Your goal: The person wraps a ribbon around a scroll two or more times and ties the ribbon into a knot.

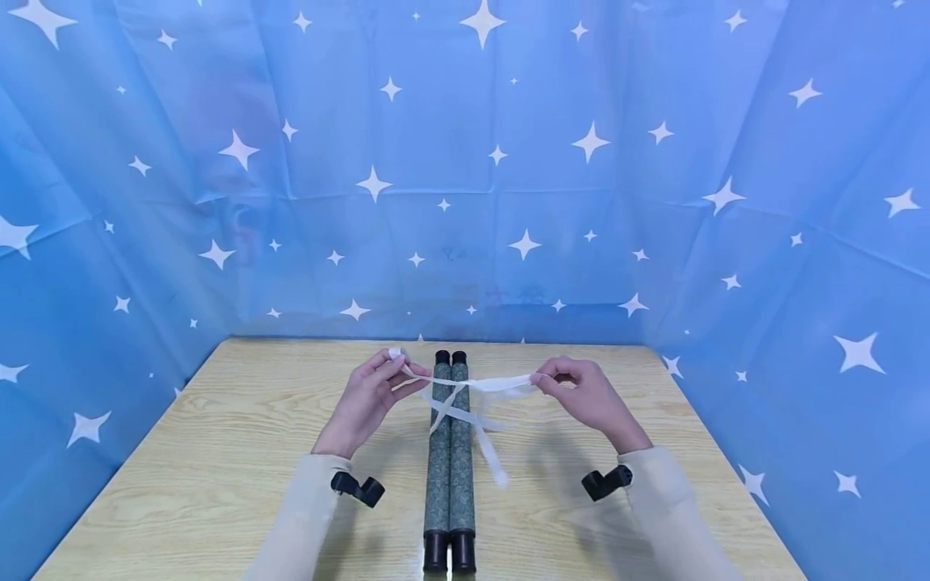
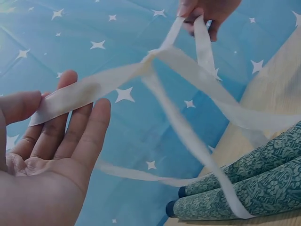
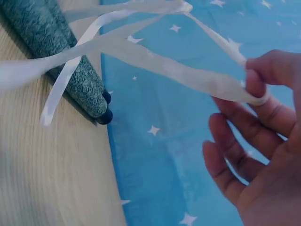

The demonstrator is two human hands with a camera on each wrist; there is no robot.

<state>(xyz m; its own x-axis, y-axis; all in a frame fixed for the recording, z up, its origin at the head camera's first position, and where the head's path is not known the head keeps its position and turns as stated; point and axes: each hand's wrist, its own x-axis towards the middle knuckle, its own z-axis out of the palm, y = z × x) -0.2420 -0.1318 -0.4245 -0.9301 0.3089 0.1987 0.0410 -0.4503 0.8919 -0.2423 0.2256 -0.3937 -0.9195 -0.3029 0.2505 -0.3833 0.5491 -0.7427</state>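
Observation:
A scroll [image 1: 439,484] lies lengthwise on the table as two rolls side by side, covered in green patterned cloth with dark end knobs. Above its far half, a white ribbon [image 1: 501,384] is stretched between both hands and crosses itself at a knot-like point. My left hand [image 1: 365,401] pinches one part of it between thumb and index finger, the other fingers extended. On the other side my right hand [image 1: 590,397] pinches the ribbon with thumb and index finger, where it bends in a loop [image 3: 256,100]. More ribbon lengths [image 2: 188,136] hang down towards the rolls.
The wooden table [image 1: 240,452] reaches back to a blue curtain [image 1: 436,161] with white stars, which also stands along both sides. A small black device is strapped at each wrist, over the light sleeves [image 1: 298,516].

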